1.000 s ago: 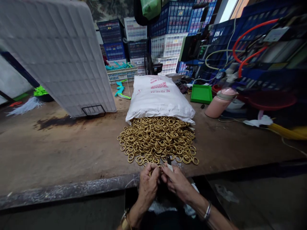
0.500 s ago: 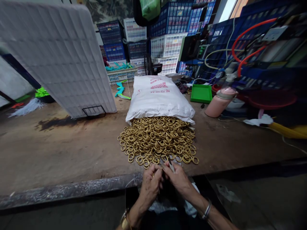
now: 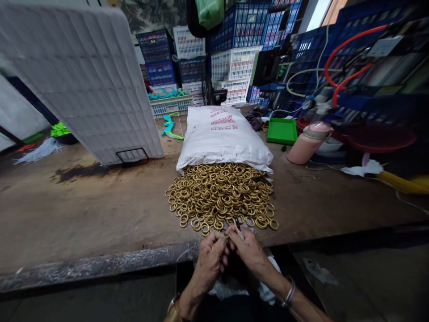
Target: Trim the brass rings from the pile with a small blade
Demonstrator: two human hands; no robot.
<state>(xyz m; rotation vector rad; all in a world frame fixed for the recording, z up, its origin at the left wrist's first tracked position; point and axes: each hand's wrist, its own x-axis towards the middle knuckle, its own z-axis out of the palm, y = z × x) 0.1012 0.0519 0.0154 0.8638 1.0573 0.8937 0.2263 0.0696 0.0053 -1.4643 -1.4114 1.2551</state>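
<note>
A heap of gold-coloured rings (image 3: 221, 197) spills from the open mouth of a white sack (image 3: 223, 136) lying on the worn brown bench (image 3: 83, 210). At the bench's near edge my left hand (image 3: 209, 261) is closed on one gold ring (image 3: 217, 241), pinched between its fingers. My right hand (image 3: 250, 252) is closed round a small dark tool (image 3: 238, 227) whose tip sticks up beside that ring. The two hands touch each other just in front of the heap.
A white grid panel (image 3: 87, 76) leans at the left. A green tray (image 3: 282, 131) and a pink flask (image 3: 306, 143) stand right of the sack. Stacked blue and white crates (image 3: 231, 49) fill the back. Hoses and a machine (image 3: 362, 67) crowd the right.
My hands have shifted slightly lower and nearer to me at the bench edge; the ring has been turned between the fingers. The heap and sack have not moved.
</note>
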